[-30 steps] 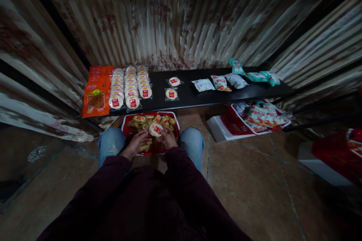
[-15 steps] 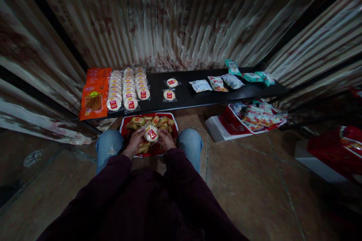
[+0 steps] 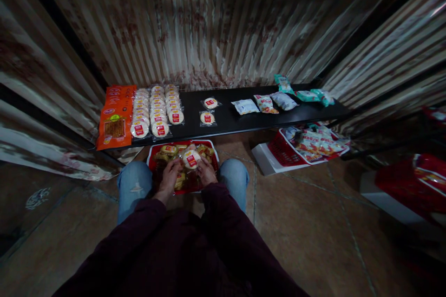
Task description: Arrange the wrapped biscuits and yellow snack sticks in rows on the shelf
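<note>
Over a red basket (image 3: 151, 158) between my knees, I hold a round white rice cracker in a clear wrapper (image 3: 191, 158) with a red label. My right hand (image 3: 207, 172) pinches the right side of the wrapper. The fingers of my left hand (image 3: 169, 176) are closed at its left edge. Below the hands, several yellowish wrapped snacks (image 3: 169, 150) fill the basket. On the black shelf (image 3: 223, 123) just beyond, two more wrapped rice crackers (image 3: 207, 118) lie one behind the other. Overlapping rows of the same crackers (image 3: 160, 116) cover the shelf further left.
An orange snack bag (image 3: 114, 118) lies at the shelf's left end. White and red packets (image 3: 266, 103) and green packets (image 3: 308, 96) lie towards the right. Under the shelf, a red basket of packets (image 3: 292, 151) rests on a white box (image 3: 263, 160). Another red basket (image 3: 400, 178) stands far right.
The wrapped rice cracker has moved slightly right and forward, turning in my fingers. My left hand has shifted a little, with its fingers now nearer the wrapper's edge.
</note>
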{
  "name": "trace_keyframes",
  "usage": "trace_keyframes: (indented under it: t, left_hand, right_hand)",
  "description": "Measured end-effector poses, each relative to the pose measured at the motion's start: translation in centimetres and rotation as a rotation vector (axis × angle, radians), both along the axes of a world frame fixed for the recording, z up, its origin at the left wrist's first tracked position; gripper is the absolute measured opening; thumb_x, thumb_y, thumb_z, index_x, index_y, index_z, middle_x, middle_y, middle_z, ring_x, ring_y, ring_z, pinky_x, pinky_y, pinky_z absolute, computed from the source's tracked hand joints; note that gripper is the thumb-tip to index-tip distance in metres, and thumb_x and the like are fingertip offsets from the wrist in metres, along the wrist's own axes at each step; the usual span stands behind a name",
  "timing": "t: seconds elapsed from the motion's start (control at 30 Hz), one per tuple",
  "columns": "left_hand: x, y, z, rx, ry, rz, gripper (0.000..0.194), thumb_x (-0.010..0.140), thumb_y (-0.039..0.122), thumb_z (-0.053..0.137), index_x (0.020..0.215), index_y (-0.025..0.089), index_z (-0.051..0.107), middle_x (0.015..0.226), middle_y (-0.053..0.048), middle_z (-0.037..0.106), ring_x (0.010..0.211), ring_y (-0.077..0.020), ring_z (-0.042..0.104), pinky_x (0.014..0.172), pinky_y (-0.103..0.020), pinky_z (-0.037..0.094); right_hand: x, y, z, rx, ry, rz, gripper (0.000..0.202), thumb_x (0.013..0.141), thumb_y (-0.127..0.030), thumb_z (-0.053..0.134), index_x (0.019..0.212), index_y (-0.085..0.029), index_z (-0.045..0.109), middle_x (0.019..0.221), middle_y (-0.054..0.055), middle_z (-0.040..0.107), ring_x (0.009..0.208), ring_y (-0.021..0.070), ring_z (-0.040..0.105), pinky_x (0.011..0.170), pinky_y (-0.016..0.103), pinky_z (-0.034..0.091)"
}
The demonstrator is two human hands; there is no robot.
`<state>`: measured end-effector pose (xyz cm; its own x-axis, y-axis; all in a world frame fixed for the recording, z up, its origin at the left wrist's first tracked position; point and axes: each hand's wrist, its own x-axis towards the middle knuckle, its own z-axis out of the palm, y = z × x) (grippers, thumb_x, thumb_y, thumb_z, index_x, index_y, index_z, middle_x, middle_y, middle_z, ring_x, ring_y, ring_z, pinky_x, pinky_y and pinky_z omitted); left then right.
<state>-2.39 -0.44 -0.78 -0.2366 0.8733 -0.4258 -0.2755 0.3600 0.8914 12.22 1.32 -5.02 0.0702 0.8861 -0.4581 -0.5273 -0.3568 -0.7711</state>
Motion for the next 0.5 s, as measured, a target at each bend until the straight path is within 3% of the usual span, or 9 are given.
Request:
trace_keyframes:
  t: [0.1,0.23,0.5]
  left_hand:
    - [0.5,-0.5,0.4,0.014,-0.037,-0.054,0.033,0.066,0.038,0.072,0.093,0.021,0.069,0.102,-0.008,0.068,0.089,-0.0189,0.063,0.062,-0.023,0.047]
    - [0.9,-0.4,0.8,-0.028,-0.115,-0.009,0.030,0.067,0.036,0.072,0.093,0.022,0.068,0.110,-0.007,0.065,0.096,-0.0192,0.062,0.063,-0.023,0.049]
    - [0.2,-0.4,1.1,-0.123,-0.368,0.021,0.020,0.077,0.033,0.064,0.091,0.018,0.065,0.086,-0.005,0.068,0.070,-0.0140,0.063,0.060,-0.024,0.051]
  right_hand:
    - [-0.4,-0.5,0.9,0.090,0.015,0.097,0.047,0.062,-0.041,0.077,0.106,-0.027,0.067,0.103,0.001,0.073,0.095,0.0205,0.067,0.085,0.035,0.052]
    - [-0.7,-1.2,2.5,0.191,0.067,0.256,0.044,0.065,-0.048,0.075,0.103,-0.027,0.071,0.112,0.003,0.071,0.113,0.0249,0.060,0.097,0.039,0.046]
    - [-0.5,-1.3,2.6,0.185,0.067,0.300,0.041,0.065,-0.046,0.078,0.100,-0.026,0.072,0.116,0.005,0.070,0.118,0.0253,0.057,0.101,0.040,0.040]
